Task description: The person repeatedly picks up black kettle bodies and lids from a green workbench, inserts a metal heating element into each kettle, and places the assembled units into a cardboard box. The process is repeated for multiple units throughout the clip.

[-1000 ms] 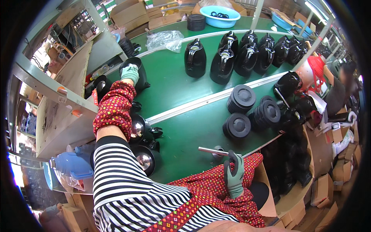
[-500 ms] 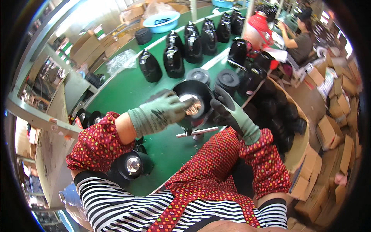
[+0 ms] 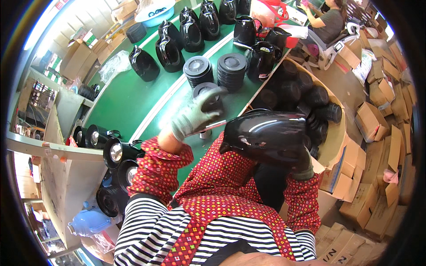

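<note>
My right hand [image 3: 303,167], gloved, holds a glossy black jug [image 3: 266,136] on its side above my lap. The jug hides most of its fingers. My left hand [image 3: 202,113], in a grey-green glove with a dark palm, hovers over the green table with fingers and thumb apart. Nothing shows between them. Just beyond its knuckles lies a round black disc [image 3: 205,88], partly covered by the hand. Beneath my left wrist a thin metal bar [image 3: 212,127] runs above a small metal post [image 3: 205,134] toward the jug.
Two stacks of black discs, a left stack [image 3: 198,73] and a right stack [image 3: 231,73], stand on the green table [image 3: 115,111]. Several upright black jugs [image 3: 168,54] stand behind. A carton [image 3: 339,144] of black parts is at right. Open jugs [image 3: 116,153] lie at left. A person [image 3: 327,20] sits far right.
The jug went from upright between both hands to lying sideways in my right hand, farther right and nearer. My left hand has left it. The whole view has shifted.
</note>
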`<state>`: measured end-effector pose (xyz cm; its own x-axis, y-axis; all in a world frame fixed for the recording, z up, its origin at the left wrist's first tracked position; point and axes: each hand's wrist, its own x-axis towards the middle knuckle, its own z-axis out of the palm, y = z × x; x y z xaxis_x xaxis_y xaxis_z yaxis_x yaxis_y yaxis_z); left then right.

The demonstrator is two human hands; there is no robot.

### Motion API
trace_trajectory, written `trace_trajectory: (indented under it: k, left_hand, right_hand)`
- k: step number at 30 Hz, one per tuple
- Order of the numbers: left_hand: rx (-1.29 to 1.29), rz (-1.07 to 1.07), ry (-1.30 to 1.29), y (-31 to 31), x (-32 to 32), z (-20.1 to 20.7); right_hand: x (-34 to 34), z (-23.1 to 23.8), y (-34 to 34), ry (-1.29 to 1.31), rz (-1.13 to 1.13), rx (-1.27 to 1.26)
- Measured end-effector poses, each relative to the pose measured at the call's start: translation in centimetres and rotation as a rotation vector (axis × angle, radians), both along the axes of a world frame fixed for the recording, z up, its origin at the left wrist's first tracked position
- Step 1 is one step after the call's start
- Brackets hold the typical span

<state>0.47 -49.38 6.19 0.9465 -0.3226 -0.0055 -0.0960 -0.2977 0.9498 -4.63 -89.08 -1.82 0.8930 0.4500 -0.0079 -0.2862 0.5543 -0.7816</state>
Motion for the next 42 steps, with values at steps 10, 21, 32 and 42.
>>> trace_trajectory:
  k: [10,21,32,42]
  left_hand:
    - [-0.75,-0.031,0.241,-2.1,-8.4,-8.0]
    - [-0.958,0.23,0.229,1.2,-12.0,-17.7]
    - [-1.063,0.226,0.394,1.6,-11.5,-16.7]
    - [-1.106,0.197,0.441,1.6,-11.8,-15.6]
  right_hand:
    - [0.6,-0.7,2.8,0.266,0.19,0.087]
    - [7.2,5.3,17.3,0.06,0.615,-0.5]
    - [17.7,-6.6,29.2,-1.19,0.003,-1.794]
    - [14.9,-0.1,20.6,-0.988,-0.288,-1.277]
